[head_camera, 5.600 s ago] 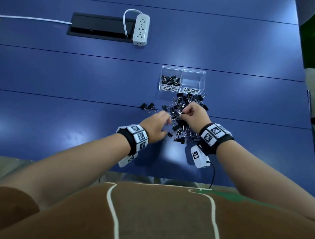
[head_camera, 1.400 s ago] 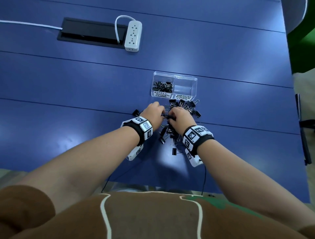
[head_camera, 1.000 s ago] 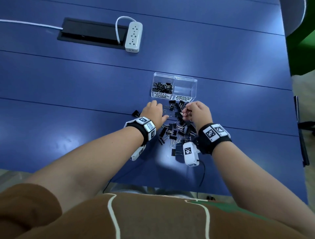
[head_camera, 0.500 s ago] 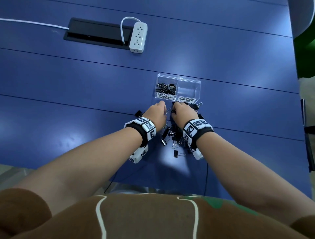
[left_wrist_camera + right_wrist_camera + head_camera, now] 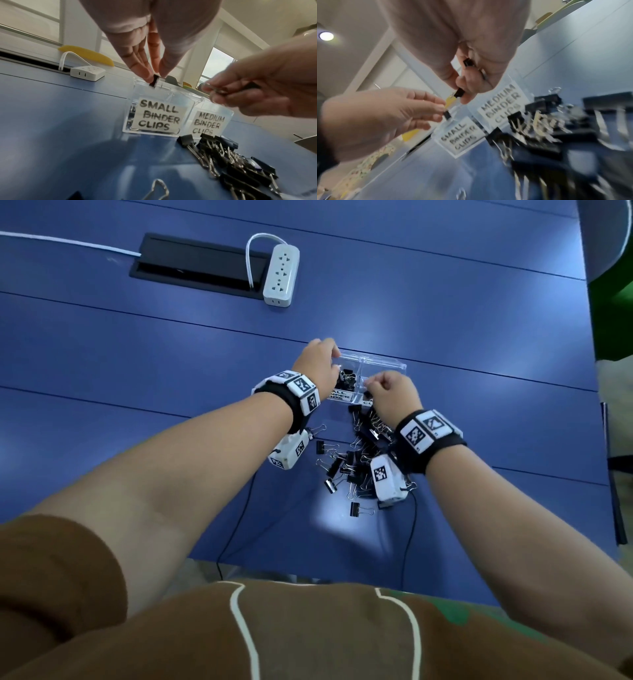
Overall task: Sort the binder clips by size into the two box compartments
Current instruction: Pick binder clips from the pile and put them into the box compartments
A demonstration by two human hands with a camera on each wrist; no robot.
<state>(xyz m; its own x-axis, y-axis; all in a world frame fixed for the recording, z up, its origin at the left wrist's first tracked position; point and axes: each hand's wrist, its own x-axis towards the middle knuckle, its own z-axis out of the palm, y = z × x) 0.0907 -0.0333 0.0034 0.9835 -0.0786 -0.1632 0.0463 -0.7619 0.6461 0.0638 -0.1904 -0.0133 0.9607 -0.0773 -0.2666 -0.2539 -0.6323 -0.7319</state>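
A clear two-compartment box (image 5: 384,365) stands on the blue table, labelled SMALL BINDER CLIPS (image 5: 159,116) on the left and MEDIUM BINDER CLIPS (image 5: 208,123) on the right. Several small clips lie in the left compartment. My left hand (image 5: 154,75) hovers over that compartment's rim and pinches a small black binder clip (image 5: 153,82). My right hand (image 5: 460,94) is at the front of the medium compartment, pinching a black clip (image 5: 458,93), with another clip (image 5: 468,62) tucked in its palm. A pile of black binder clips (image 5: 352,460) lies just in front of the box.
A white power strip (image 5: 281,275) and a black cable slot (image 5: 195,268) sit at the far side of the table (image 5: 137,371). Thin black wrist cables (image 5: 239,525) trail over the near table edge. A green surface (image 5: 613,302) borders the right.
Both hands have left the pile and moved forward to the box. The left hand now sits over the small compartment and the right at the medium one, each with a clip.
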